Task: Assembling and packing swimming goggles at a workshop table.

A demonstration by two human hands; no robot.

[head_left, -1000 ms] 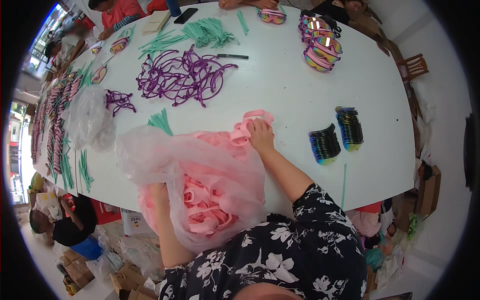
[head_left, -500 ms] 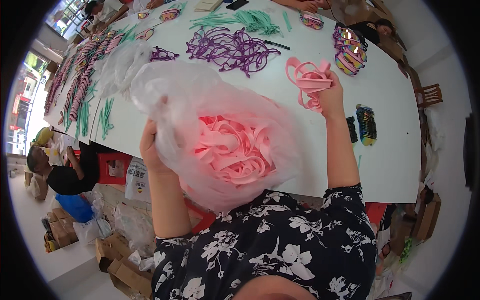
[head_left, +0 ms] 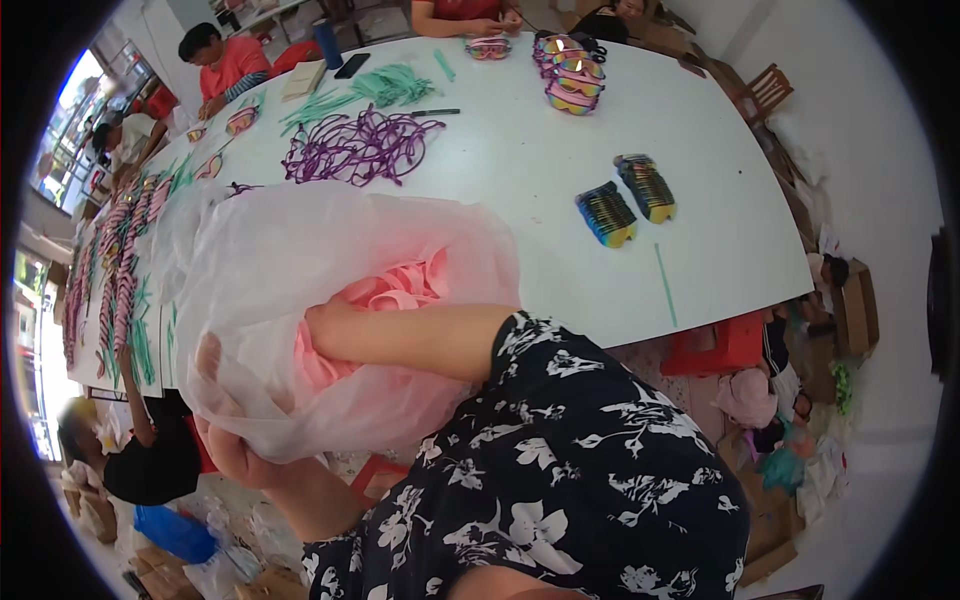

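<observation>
A large translucent plastic bag (head_left: 270, 240) lies at the table's near edge, its mouth spread toward me. Inside is a heap of pink elastic straps (head_left: 412, 285). My left hand (head_left: 228, 445) grips the bag's near left side, with part of the fingers showing through the film. Reaching across to the left, my right hand (head_left: 328, 325) is inside the bag against the pink straps. Its fingers are buried there, so whether they hold a strap is hidden.
On the white table (head_left: 690, 190) are purple cords (head_left: 360, 145), green straps (head_left: 385, 88), a black pen (head_left: 436, 112), a phone (head_left: 352, 66), stacked goggles (head_left: 573, 80) and two bundles of dark lenses (head_left: 607, 213). Co-workers sit around it. A red stool (head_left: 715, 345) stands near right.
My right hand has come from above the table, where it held a bunch of pink straps, down into the bag. The bag sits lower left, and the whole view has shifted.
</observation>
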